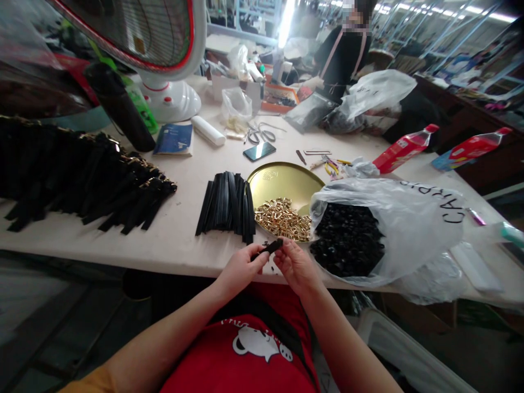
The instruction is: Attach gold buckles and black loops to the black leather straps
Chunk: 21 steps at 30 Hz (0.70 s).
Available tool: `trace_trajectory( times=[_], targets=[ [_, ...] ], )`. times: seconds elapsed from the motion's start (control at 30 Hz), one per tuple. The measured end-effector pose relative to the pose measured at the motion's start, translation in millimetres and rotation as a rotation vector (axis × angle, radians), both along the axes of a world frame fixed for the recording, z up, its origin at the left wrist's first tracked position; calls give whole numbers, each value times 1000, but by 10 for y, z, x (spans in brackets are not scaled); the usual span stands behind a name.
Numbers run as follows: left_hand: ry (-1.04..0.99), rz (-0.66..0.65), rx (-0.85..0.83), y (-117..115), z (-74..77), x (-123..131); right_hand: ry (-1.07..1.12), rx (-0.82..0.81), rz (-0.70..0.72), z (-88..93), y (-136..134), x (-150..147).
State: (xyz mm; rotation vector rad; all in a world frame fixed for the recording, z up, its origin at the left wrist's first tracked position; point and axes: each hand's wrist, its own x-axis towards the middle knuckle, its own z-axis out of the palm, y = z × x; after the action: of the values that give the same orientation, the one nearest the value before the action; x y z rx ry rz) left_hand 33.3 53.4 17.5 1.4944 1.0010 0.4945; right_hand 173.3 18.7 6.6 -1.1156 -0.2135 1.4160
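Note:
Between my two hands, at the table's front edge, is a short black strap [266, 251]. My left hand [242, 267] pinches one end between thumb and fingers. My right hand [295, 266] closes on the far end, where a small dark piece sits at the fingertips, too small to make out. Just beyond lies a bundle of black straps [226, 204]. A round gold tray [282, 177] holds a heap of small gold metal fittings [282, 219]. To the right, a clear plastic bag [421, 232] lies open, showing many small black pieces [347, 237].
Finished-looking black straps with gold fittings [82, 174] are piled at left. Behind are a fan [172, 101], a dark bottle [118, 106], a blue booklet [174, 138], a phone [259, 152] and scissors [260, 132]. Red-labelled bottles [405, 148] stand at right. A person [346, 49] stands beyond.

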Motion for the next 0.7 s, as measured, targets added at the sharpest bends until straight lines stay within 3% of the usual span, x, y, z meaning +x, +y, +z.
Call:
trace_trajectory(
  times=[0.13, 0.33, 0.53, 0.7],
  targets=[
    [20, 37, 60, 30, -23, -11, -224, 42, 31, -51, -27, -33],
    [159, -30, 167, 17, 50, -51, -447, 80, 75, -84, -99, -13],
    [224, -114, 235, 30, 75, -79, -507, 111, 210, -77, -177, 82],
    [225, -149, 269, -67, 74, -25, -325, 81, 312, -90, -240, 125]
  ],
)
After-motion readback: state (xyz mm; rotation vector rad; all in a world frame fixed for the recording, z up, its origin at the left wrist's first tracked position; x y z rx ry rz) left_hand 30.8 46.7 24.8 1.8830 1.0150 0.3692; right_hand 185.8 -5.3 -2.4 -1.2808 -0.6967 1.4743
